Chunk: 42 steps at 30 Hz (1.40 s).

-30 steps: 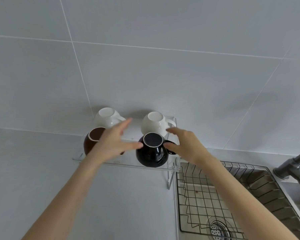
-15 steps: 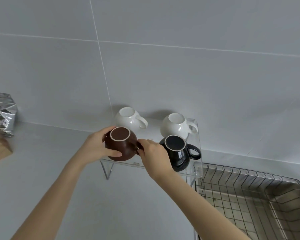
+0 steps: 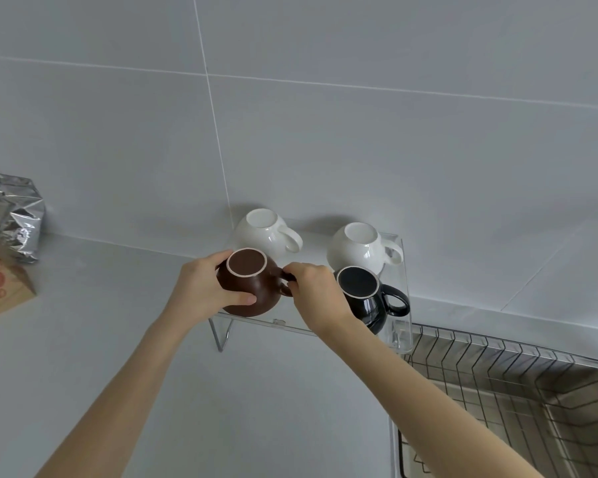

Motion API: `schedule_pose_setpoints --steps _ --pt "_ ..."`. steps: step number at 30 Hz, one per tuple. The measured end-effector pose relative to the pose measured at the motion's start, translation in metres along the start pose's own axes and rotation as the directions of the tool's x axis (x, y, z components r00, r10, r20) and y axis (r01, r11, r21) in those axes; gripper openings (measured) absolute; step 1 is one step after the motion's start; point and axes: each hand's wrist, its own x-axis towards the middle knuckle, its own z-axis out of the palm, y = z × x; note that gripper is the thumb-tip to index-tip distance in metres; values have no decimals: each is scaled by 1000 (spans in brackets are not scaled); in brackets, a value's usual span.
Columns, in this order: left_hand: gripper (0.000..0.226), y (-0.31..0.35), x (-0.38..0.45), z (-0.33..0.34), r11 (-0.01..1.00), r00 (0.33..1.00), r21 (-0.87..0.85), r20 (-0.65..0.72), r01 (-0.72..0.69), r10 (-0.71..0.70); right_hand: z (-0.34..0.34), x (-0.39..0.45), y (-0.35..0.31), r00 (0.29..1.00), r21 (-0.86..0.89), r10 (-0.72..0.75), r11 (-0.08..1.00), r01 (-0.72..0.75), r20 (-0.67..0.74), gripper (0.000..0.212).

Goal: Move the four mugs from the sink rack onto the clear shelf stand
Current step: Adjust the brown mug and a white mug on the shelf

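Several mugs stand upside down on the clear shelf stand [image 3: 252, 322] against the wall. Two white mugs, one at the back left [image 3: 261, 232] and one at the back right [image 3: 358, 248], sit behind a brown mug [image 3: 249, 284] and a black mug [image 3: 366, 294]. My left hand [image 3: 204, 291] wraps the brown mug's left side, thumb across its front. My right hand [image 3: 316, 298] pinches the brown mug's handle and hides part of the black mug.
The wire sink rack [image 3: 518, 388] lies in the sink at the lower right, with no mugs visible in it. A silver foil bag [image 3: 13, 215] and a brown paper package [image 3: 0, 291] stand on the counter at the far left.
A second ago my hands were at the black mug; both have shifted left onto the brown mug. The view has turned left, bringing the foil bag into sight.
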Motion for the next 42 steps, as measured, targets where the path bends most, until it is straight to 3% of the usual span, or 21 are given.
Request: schedule_pose_setpoints --steps 7,10,13,16,19,22,25,28,31,36,42 --pt "65 1 0 -2 1000 998 2 50 24 -24 0 -3 0 1000 -43 -16 999 17 22 17" --pt "73 16 1 1 994 998 111 60 -5 -2 -17 -4 -5 999 -45 -19 999 21 40 21" --pt "77 40 8 8 991 995 96 37 -96 92 -52 0 9 992 70 3 998 7 -129 28" --pt "63 68 24 30 983 981 14 73 -182 181 -85 7 52 943 216 174 970 -115 -283 28" --pt "61 88 43 65 983 959 -21 215 -182 182 -97 9 102 915 222 323 936 -272 -243 30" --pt "60 95 59 96 992 941 -24 314 -122 123 -92 9 131 925 183 346 931 -317 -158 34" --pt "57 94 69 116 996 950 -44 299 -83 92 -82 10 140 943 182 317 938 -296 -102 37" --pt "68 91 74 124 997 972 -66 229 -31 46 -75 10 141 944 180 298 945 -271 -143 26" --pt "41 90 74 124 990 974 -129 210 -61 87 -74 13 142 931 145 302 950 -276 -204 18" --pt "31 88 77 119 988 964 -132 239 -85 115 -71 14 139 932 117 283 958 -262 -227 17" --pt "56 83 81 110 986 953 -130 268 -107 138 -69 12 133 936 166 280 955 -247 -215 14"
